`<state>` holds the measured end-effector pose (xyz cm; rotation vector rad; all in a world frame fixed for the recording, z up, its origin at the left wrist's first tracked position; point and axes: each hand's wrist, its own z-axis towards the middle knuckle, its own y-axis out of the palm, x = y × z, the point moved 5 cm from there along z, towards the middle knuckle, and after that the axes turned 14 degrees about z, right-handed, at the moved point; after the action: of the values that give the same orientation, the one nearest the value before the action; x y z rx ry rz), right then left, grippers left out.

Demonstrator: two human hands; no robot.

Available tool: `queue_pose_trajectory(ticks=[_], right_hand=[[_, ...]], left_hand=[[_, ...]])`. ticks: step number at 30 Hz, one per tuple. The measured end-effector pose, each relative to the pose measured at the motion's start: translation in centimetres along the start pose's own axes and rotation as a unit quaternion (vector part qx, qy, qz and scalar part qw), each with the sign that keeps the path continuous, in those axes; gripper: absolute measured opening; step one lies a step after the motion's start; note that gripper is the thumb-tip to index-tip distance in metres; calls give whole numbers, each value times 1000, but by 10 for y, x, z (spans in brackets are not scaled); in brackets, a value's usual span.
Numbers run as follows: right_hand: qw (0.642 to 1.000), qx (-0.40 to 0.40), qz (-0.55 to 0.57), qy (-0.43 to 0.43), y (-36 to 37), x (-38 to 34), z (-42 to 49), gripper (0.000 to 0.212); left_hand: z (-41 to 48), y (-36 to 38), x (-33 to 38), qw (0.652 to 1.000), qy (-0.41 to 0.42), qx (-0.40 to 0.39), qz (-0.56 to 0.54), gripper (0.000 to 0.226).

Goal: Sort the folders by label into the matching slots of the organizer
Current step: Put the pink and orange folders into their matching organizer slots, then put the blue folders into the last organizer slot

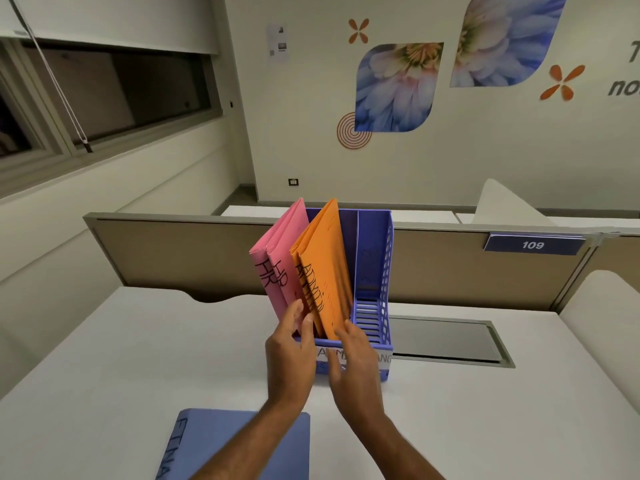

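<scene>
White desk [104,358]: straight-fingered left hand [289,355] and right hand [353,362] touch orange ADMIN folders [325,271] in organizer [385,271].

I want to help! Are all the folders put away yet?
Not quite. Two pink HR folders stand in the organizer's left slot. The left hand and right hand touch the orange ADMIN folders in the middle slot. The right slot is empty; a blue folder waits on the desk.

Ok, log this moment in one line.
left hand, right hand: touching orange ADMIN folders | pink HR folders: organizer left slot | blue folder: on desk
</scene>
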<state>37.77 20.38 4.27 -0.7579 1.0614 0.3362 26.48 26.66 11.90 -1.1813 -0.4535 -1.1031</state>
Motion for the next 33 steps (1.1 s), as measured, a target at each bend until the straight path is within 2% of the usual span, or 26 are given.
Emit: queue_pose_trajectory(ticks=[3, 8, 16, 20, 23, 25, 28, 33], right_hand=[[999, -14, -32, -25, 1, -6, -17, 60], [994, -9, -75, -77, 0, -21, -58, 57], [981, -63, -167, -68, 14, -22, -134, 57], [970, -97, -213, -71, 25, -19, -174, 63], [962, -118, -239, -57, 33, -16, -201, 66], [958, -132, -251, -47, 37, -14, -218, 68], [954, -154, -255, -23, 44, -10, -240, 73], [940, -192, -282, -2, 58, -5, -273, 78]], left_hand=[[-16, -11, -10, 997, 48, -23, 64, 49], [-48, -28, -46, 980, 69, -88, 166, 63], [-108, -67, -106, 906, 88, -169, 379, 77], [-137, -88, -128, 895, 93, -198, 389, 87], [-157, -100, -146, 889, 82, -210, 399, 80], [-168, -108, -158, 888, 68, -213, 402, 75], [-182, -122, -174, 890, 48, -216, 400, 82], [-192, -144, -195, 890, -16, -230, 393, 81]])
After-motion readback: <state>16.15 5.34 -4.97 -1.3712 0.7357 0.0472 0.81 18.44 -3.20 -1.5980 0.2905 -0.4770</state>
